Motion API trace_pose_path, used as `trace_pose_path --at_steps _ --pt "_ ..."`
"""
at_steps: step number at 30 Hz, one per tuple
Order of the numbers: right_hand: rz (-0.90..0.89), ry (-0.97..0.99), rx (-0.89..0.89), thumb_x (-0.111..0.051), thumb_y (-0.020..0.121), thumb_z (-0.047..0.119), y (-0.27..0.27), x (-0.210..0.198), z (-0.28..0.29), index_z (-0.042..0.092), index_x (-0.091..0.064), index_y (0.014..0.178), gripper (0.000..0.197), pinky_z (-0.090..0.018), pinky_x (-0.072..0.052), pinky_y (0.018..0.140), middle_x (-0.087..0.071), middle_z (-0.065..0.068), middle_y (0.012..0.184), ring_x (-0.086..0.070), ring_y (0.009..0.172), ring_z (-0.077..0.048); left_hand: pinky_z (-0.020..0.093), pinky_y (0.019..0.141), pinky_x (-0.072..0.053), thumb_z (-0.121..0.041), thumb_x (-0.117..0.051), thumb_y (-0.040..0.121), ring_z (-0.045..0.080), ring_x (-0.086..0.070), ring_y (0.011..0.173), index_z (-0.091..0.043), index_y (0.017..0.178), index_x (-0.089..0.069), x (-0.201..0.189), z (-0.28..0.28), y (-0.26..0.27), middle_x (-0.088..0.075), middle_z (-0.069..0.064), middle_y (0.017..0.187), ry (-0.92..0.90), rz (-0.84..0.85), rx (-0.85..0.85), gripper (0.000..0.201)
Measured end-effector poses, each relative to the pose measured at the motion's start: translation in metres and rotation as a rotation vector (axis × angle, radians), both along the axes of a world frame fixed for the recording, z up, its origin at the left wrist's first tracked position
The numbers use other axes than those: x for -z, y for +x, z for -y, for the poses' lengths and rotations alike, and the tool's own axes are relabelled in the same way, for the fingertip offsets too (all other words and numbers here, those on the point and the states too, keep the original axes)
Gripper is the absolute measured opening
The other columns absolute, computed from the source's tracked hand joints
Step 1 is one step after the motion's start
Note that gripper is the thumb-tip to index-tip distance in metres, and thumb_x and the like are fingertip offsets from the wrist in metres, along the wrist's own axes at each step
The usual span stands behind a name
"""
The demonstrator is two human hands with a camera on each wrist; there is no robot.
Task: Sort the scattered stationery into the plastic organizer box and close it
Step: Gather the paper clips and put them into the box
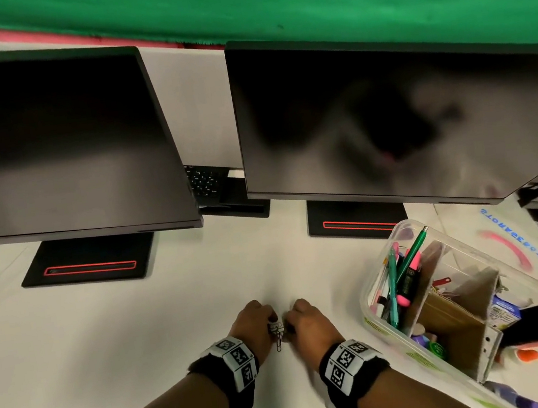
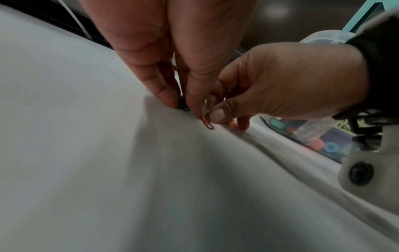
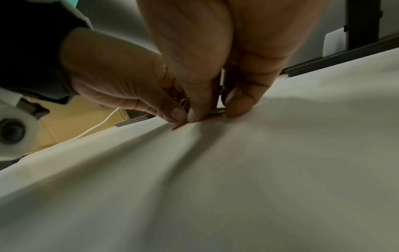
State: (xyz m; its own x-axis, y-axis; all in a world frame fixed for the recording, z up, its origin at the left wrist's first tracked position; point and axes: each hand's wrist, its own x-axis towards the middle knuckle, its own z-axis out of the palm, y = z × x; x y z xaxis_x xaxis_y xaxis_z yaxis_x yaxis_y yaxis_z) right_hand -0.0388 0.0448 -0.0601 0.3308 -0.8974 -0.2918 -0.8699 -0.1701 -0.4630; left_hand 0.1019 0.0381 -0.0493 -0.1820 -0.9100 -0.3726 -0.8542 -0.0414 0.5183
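On the white cloth a small heap of paper clips (image 1: pixel 276 332) lies between my two hands. My left hand (image 1: pixel 269 321) pinches at the heap from the left, fingertips down on the cloth. My right hand (image 1: pixel 289 322) pinches it from the right. In the left wrist view a red paper clip (image 2: pixel 207 124) sticks out under the touching fingertips, and silver clips (image 3: pixel 183 102) show between the fingers in the right wrist view. The clear plastic organizer box (image 1: pixel 366 297) stands open to the right, with pens (image 1: pixel 405 271) and cardboard dividers (image 1: pixel 450 320) inside.
Two dark monitors (image 1: pixel 55 147) (image 1: pixel 388 125) on black stands (image 1: pixel 86 264) hang over the back of the desk. The box's clear lid (image 1: pixel 521 237) with printed lettering lies behind the box. A black and orange item (image 1: pixel 537 325) sits at the box's right end.
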Motion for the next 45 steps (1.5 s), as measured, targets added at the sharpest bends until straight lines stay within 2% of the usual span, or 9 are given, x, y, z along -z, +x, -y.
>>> trace_pose_path --at_steps 4,9,16,23,26,30,36,41,45 --pt "-0.087 -0.057 -0.050 -0.041 0.092 0.010 -0.005 -0.005 -0.007 0.004 -0.058 0.107 0.023 -0.033 -0.040 0.072 -0.054 -0.014 0.111 -0.052 0.106 -0.028 0.024 0.089 -0.042 -0.017 -0.056 0.088 0.022 -0.056 0.107 -0.014 0.115 -0.059 -0.002 -0.002 0.005 -0.051 0.001 0.108 -0.006 0.012 0.025 0.027" --pt "-0.135 -0.028 -0.054 -0.036 0.093 0.010 -0.008 -0.009 -0.011 0.005 -0.055 0.111 0.026 -0.035 -0.043 0.085 -0.054 -0.014 0.116 -0.051 0.109 -0.029 0.025 0.089 -0.041 -0.006 -0.047 0.086 0.024 -0.054 0.109 -0.013 0.116 -0.057 -0.005 -0.005 0.006 -0.052 0.006 0.121 0.006 0.034 0.049 0.033" --pt "-0.078 0.014 0.063 -0.041 0.091 0.012 -0.018 -0.012 -0.016 0.006 -0.058 0.106 0.023 -0.030 -0.043 0.085 -0.056 -0.012 0.114 -0.054 0.105 -0.028 0.027 0.097 -0.041 0.003 -0.037 0.085 0.023 -0.051 0.115 -0.013 0.119 -0.056 -0.011 -0.006 0.002 -0.053 0.007 0.122 0.040 0.010 -0.045 0.042" --pt "0.081 0.043 0.291 -0.052 0.090 0.019 -0.028 -0.031 -0.014 0.006 -0.061 0.099 0.018 -0.027 -0.043 0.081 -0.066 -0.009 0.100 -0.060 0.097 -0.025 0.030 0.093 -0.044 -0.016 -0.048 0.089 0.025 -0.052 0.113 -0.010 0.115 -0.054 -0.016 -0.011 -0.007 -0.051 0.007 0.120 0.020 0.043 -0.073 0.028" --pt "0.118 0.069 0.313 -0.053 0.089 0.015 -0.030 -0.038 -0.016 0.008 -0.061 0.094 0.012 -0.027 -0.045 0.080 -0.061 -0.007 0.088 -0.054 0.082 -0.020 0.030 0.099 -0.041 -0.031 -0.061 0.086 0.023 -0.046 0.120 -0.012 0.129 -0.044 -0.011 -0.018 -0.010 -0.041 0.004 0.129 0.029 0.117 0.013 0.050" --pt "0.134 0.106 0.281 -0.053 0.088 0.015 -0.031 -0.044 -0.024 0.018 -0.052 0.084 0.005 -0.024 -0.041 0.074 -0.053 0.001 0.083 -0.048 0.079 -0.013 0.029 0.097 -0.042 -0.019 -0.057 0.090 0.024 -0.048 0.118 -0.011 0.128 -0.045 -0.008 -0.020 -0.012 -0.043 0.006 0.130 0.002 0.155 0.009 0.041" --pt "0.157 0.127 0.231 -0.053 0.089 0.014 -0.031 -0.050 -0.035 0.010 -0.061 0.095 0.011 -0.015 -0.032 0.067 -0.045 0.011 0.069 -0.046 0.079 -0.011 0.029 0.089 -0.044 -0.014 -0.045 0.094 0.024 -0.054 0.108 -0.011 0.113 -0.054 -0.011 -0.017 -0.011 -0.053 0.008 0.119 0.020 0.200 0.027 0.021" --pt "0.165 0.153 0.219 -0.053 0.089 0.016 -0.032 -0.054 -0.039 0.018 -0.057 0.087 0.005 -0.016 -0.035 0.065 -0.047 0.009 0.071 -0.047 0.078 -0.012 0.032 0.094 -0.043 -0.011 -0.039 0.094 0.026 -0.051 0.114 -0.007 0.119 -0.047 -0.016 -0.017 -0.018 -0.050 0.012 0.124 0.045 0.326 0.113 0.026" --pt "0.243 0.121 0.243 -0.057 0.087 0.017 -0.029 -0.066 -0.035 0.021 -0.052 0.080 0.009 -0.003 -0.029 0.051 -0.043 0.018 0.066 -0.047 0.066 -0.008 0.034 0.095 -0.042 -0.013 -0.034 0.096 0.027 -0.051 0.117 -0.008 0.121 -0.045 -0.018 -0.016 -0.023 -0.049 0.012 0.126 0.039 0.366 0.142 0.028"
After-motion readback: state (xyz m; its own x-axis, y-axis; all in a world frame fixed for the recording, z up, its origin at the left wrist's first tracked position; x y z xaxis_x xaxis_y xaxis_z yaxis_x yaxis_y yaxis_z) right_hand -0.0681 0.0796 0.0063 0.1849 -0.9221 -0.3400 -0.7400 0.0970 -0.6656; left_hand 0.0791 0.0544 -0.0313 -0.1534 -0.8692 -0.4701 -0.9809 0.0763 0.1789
